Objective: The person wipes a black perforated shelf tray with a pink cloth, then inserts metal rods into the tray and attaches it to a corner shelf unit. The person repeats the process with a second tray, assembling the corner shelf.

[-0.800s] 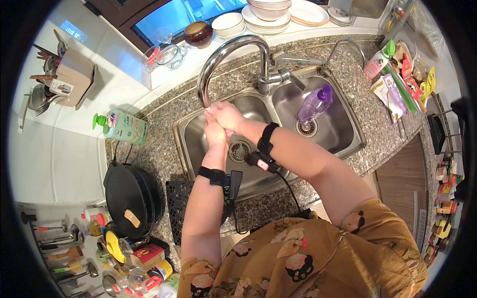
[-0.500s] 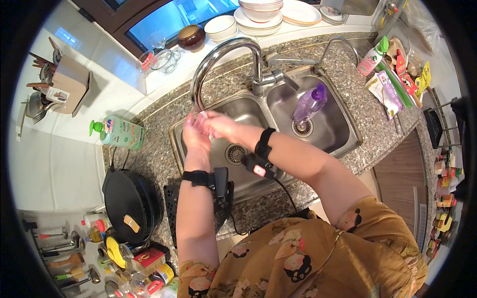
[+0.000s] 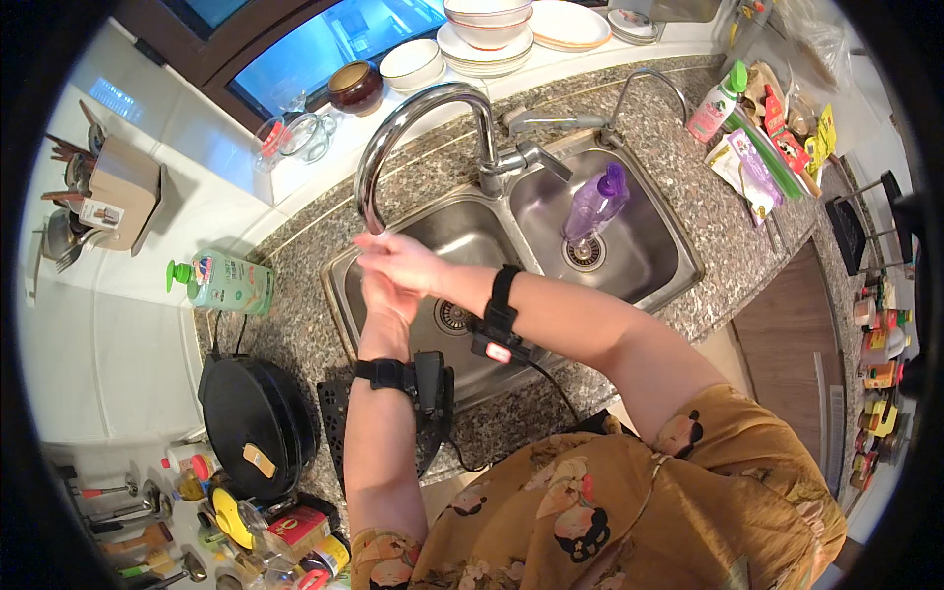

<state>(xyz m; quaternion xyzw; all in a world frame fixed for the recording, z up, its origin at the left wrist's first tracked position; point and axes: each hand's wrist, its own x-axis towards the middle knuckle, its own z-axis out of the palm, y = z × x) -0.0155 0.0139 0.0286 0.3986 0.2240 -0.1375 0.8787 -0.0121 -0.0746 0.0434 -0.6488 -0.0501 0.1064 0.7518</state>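
My right hand point(image 3: 411, 264) lies across my left hand point(image 3: 387, 298), the two touching just below the spout of a chrome faucet point(image 3: 366, 187). The right hand's fingers stretch to the left, while the left hand's fingers are mostly hidden under it. Both hands are over the left basin point(image 3: 482, 241) of a steel double sink, above its drain point(image 3: 452, 315). I see no object in either hand. Whether water runs over them is hard to make out. A purple translucent bottle point(image 3: 597, 206) leans in the right basin point(image 3: 644, 258).
A green pump bottle point(image 3: 234, 282) and a black round pan point(image 3: 258, 428) stand left of the sink. Stacked bowls and plates point(image 3: 484, 47) line the sill behind the faucet. A pink bottle with a green cap point(image 3: 716, 106) and several packets point(image 3: 752, 172) lie at the right.
My right hand has shifted over the left hand, its fingers now more stretched out under the spout. The whole view has moved slightly, so the sink appears further left.
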